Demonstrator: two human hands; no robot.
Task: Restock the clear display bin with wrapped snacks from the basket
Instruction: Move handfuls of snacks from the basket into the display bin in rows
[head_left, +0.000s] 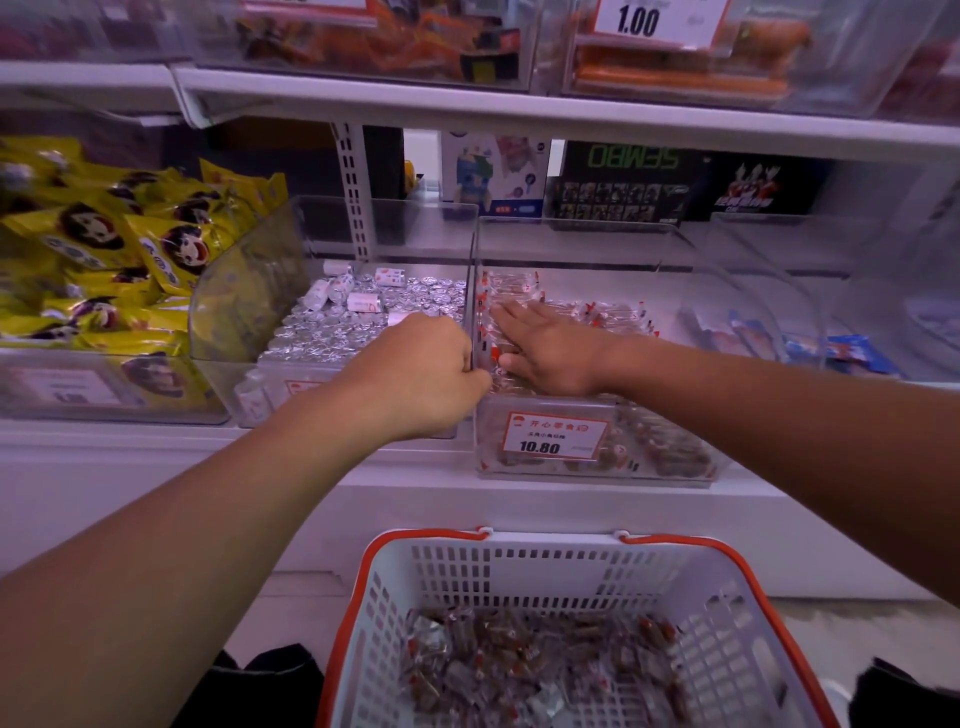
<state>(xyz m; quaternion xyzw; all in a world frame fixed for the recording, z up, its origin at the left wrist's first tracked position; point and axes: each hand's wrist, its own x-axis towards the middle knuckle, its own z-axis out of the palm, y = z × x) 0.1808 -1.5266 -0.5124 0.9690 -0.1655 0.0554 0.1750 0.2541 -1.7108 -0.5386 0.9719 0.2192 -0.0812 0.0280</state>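
Note:
The clear display bin (582, 244) stands on the middle shelf with an orange "10.80" price tag on its front. Clear-wrapped snacks with red marks (602, 314) lie inside it. My right hand (550, 348) lies flat on those snacks with straight fingers, inside the bin near its left wall. My left hand (426, 371) has curled fingers gripping the bin's left wall at its front corner. Below, a white basket with an orange rim (457, 566) holds several more wrapped snacks (540, 670).
A neighbouring clear bin (332, 228) to the left holds silver foil-wrapped pieces. Yellow snack bags (104, 249) fill the far left. Another clear bin (769, 291) with blue packets sits to the right. A white shelf (467, 111) with more bins hangs above.

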